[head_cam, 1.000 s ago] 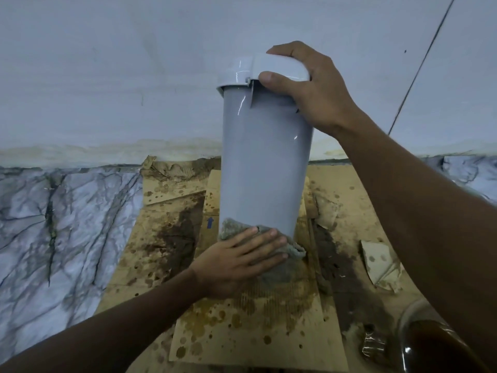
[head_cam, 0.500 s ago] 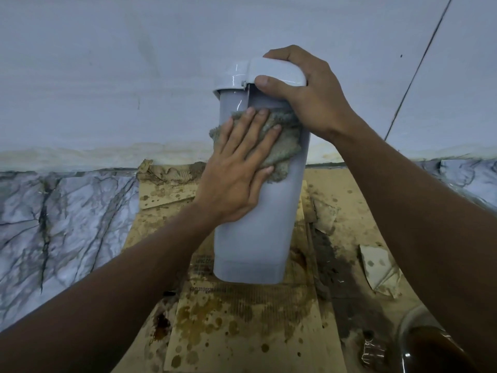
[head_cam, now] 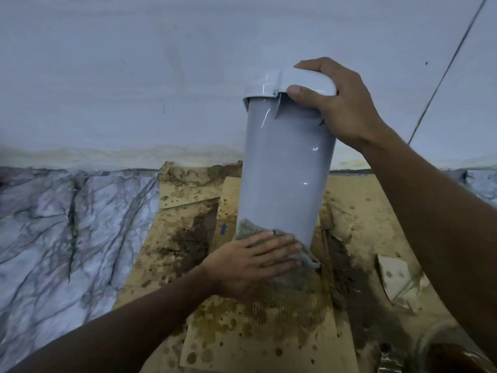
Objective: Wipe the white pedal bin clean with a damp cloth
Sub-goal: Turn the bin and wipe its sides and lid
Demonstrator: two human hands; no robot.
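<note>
The white pedal bin (head_cam: pixel 285 162) stands upright on stained cardboard, its top leaning slightly to the right. My right hand (head_cam: pixel 338 106) grips the rounded lid at the top, thumb on the front edge. My left hand (head_cam: pixel 255 259) presses a grey-green damp cloth (head_cam: pixel 247 228) flat against the bin's base with straight fingers. Part of the cloth sticks out to the right of my fingers, and the bin's bottom edge is hidden behind hand and cloth.
Stained, wet cardboard sheets (head_cam: pixel 242 343) cover the floor under the bin. A marble-patterned floor (head_cam: pixel 67 224) lies to the left, a white wall (head_cam: pixel 134 76) behind. A glass jar with dark liquid (head_cam: pixel 454 354) sits at bottom right, torn cardboard scraps (head_cam: pixel 398 281) beside it.
My left hand slid the cloth from the bin's upper front down to its base. My right hand kept its hold on the lid.
</note>
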